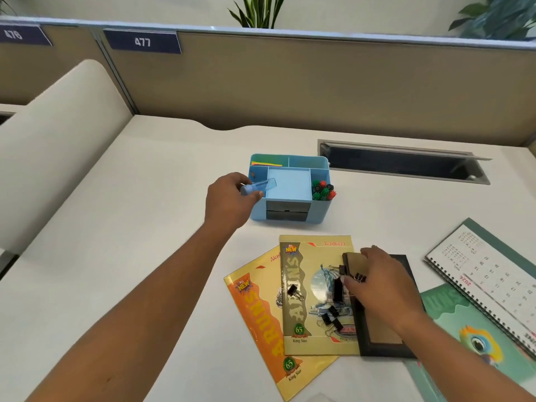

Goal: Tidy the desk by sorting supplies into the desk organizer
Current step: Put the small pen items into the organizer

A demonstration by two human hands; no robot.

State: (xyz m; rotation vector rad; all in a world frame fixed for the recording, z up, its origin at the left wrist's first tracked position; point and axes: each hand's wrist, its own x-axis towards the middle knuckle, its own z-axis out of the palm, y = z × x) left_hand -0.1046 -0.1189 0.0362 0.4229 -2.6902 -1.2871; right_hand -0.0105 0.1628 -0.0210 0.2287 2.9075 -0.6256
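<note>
A light blue desk organizer (290,220) stands mid-desk, with coloured sheets in its back left slot and several pens (322,190) in its right compartment. My left hand (229,203) grips a small blue item with a clear cap (258,187) over the organizer's left edge. My right hand (377,282) pinches a black binder clip (359,277) above the notebooks. Several more black binder clips (329,316) lie loose on a yellow notebook (301,288).
An orange-yellow notebook (261,323) lies under the yellow one. A black frame-like board (383,340) sits beneath my right hand. A green notebook (464,329) and a spiral calendar (487,274) lie at right. A cable slot (400,162) opens behind the organizer.
</note>
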